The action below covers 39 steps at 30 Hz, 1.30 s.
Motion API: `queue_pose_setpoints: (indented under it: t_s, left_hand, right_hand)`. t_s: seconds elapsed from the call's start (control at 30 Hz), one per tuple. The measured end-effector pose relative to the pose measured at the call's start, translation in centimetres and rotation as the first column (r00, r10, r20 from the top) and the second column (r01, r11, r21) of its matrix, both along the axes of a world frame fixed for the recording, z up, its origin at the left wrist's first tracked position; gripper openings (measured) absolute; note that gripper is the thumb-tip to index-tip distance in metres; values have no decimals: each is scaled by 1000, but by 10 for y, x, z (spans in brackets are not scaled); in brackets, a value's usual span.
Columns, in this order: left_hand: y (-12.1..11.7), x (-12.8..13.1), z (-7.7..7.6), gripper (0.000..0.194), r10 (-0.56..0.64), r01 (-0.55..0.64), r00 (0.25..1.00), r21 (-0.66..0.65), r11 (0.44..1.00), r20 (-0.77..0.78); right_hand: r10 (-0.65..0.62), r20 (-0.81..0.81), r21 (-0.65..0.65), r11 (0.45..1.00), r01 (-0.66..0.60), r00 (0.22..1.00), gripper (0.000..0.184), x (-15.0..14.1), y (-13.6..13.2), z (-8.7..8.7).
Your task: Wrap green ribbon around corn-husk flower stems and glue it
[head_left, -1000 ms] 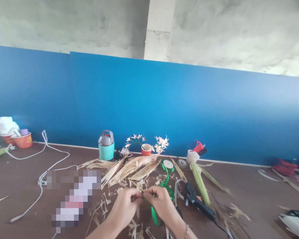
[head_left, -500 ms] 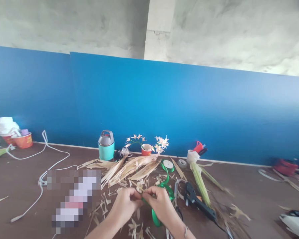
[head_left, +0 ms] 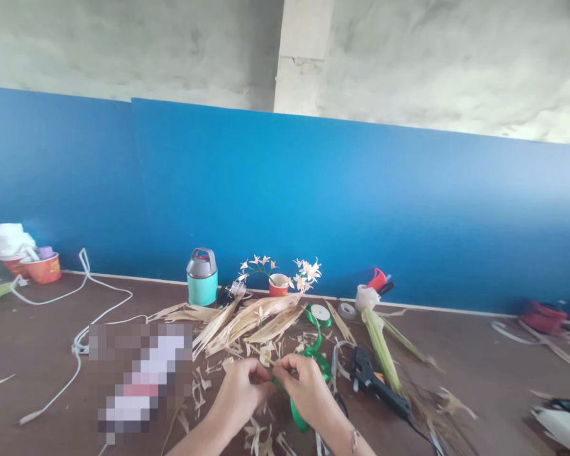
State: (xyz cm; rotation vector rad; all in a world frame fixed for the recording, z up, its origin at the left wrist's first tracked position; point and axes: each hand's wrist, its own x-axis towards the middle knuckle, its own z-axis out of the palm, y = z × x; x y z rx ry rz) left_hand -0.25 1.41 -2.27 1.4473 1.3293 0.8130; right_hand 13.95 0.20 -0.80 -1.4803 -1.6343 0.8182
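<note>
My left hand (head_left: 247,387) and my right hand (head_left: 304,387) meet fingertip to fingertip low over the table, both closed in a pinch. Green ribbon (head_left: 298,415) hangs below my right hand, and a bit of green shows between the fingertips. A thin tan strip (head_left: 262,354) lies at the fingertips; whether it is held cannot be made out. What my left fingers grip is mostly hidden. Beyond the hands, the ribbon runs up to its spool (head_left: 320,313). Dried corn husks (head_left: 261,316) and small cut scraps (head_left: 199,389) lie around them.
A black glue gun (head_left: 377,383) lies right of my hands, near a green husk stalk (head_left: 382,351). Behind stand a turquoise flask (head_left: 202,285), a paper cup (head_left: 278,288) and husk flowers (head_left: 308,272). A white cable (head_left: 83,323) runs at left; a blue partition (head_left: 266,190) stands behind.
Both hands keep their pinch at nearly the same place. The tan strip at the fingertips shows slightly more clearly; the whole view has shifted very slightly.
</note>
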Motion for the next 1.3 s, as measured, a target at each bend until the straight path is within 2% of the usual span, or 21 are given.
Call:
queue_pose_setpoints:
  t_s: [0.17,0.33,0.47,0.57,0.73,0.9,1.0,1.1,1.2,1.3]
  left_hand:
    - [-3,-3,10,15,-32,49,991,-129,991,131]
    - [-5,-8,23,32,-169,197,961,-115,974,220]
    - [-6,-8,26,22,-146,164,979,-127,978,139]
    - [-6,-5,22,19,-124,132,986,-74,989,110]
    - [-4,-2,14,19,-66,65,984,13,998,166]
    - [-5,1,15,21,0,-8,996,91,996,93]
    - [-6,0,15,22,-19,12,999,143,990,48]
    - [-6,-2,14,23,-52,50,999,172,984,12]
    - [-6,-3,14,25,-78,75,997,163,984,9]
    - [-6,-2,14,23,-90,87,996,145,986,15]
  right_hand:
    - [23,-55,-17,1000,-24,998,19,5,2,0]
    - [31,-70,-10,999,-32,997,20,9,4,-2]
    - [33,-80,-25,999,-35,996,18,9,5,-4]
    - [27,-97,-46,998,-31,995,18,8,5,-4]
    - [15,-130,-51,998,-22,991,14,7,4,2]
    - [-14,-151,-4,1000,13,988,16,4,5,2]
    - [-34,-146,-7,999,34,989,23,5,6,-2]
    - [13,-91,-7,1000,-14,996,18,8,6,-2]
    - [66,-8,38,997,-65,998,15,10,5,1]
    - [61,16,89,994,-62,998,13,10,4,5]
